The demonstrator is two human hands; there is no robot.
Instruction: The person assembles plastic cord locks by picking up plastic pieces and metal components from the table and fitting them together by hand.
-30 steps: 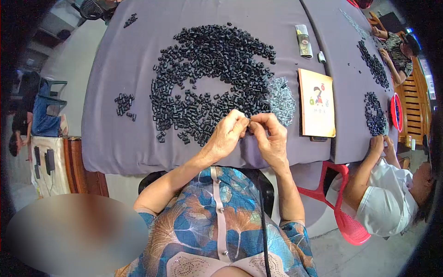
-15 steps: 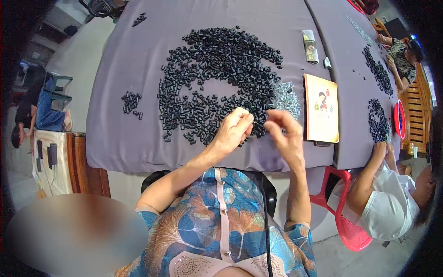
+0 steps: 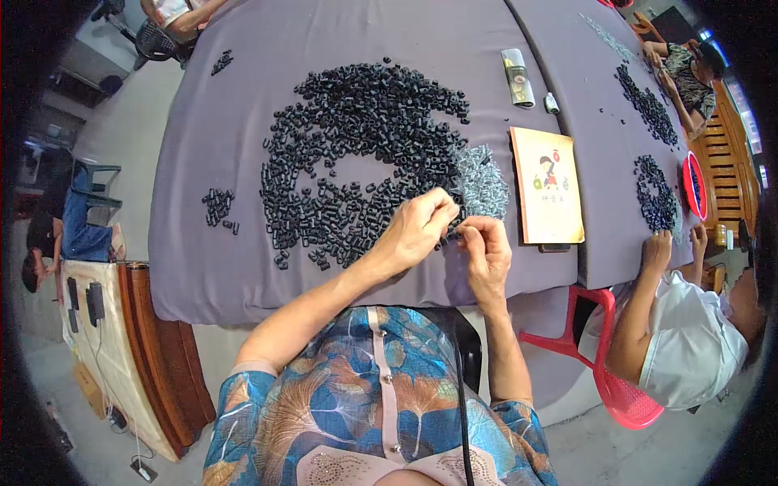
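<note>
A broad, ring-like heap of small black cylindrical pieces is spread over the grey cloth. Beside its right edge lies a pile of small silvery, screw-like metal pieces. My left hand is over the near right edge of the black heap, thumb and fingers pinched together. Close to its right, my right hand is pinched too, its fingertips nearly meeting those of the left. Whatever small thing sits between the fingertips is too small and hidden to name.
An orange booklet lies right of the metal pile, with a clear pouch beyond it. Small black clusters lie at the left. People sit at the right around more black pieces and a red basket.
My right hand has come in toward the left hand and its fingers have closed to a pinch. The view has shifted slightly; another person's arm now shows at the top left.
</note>
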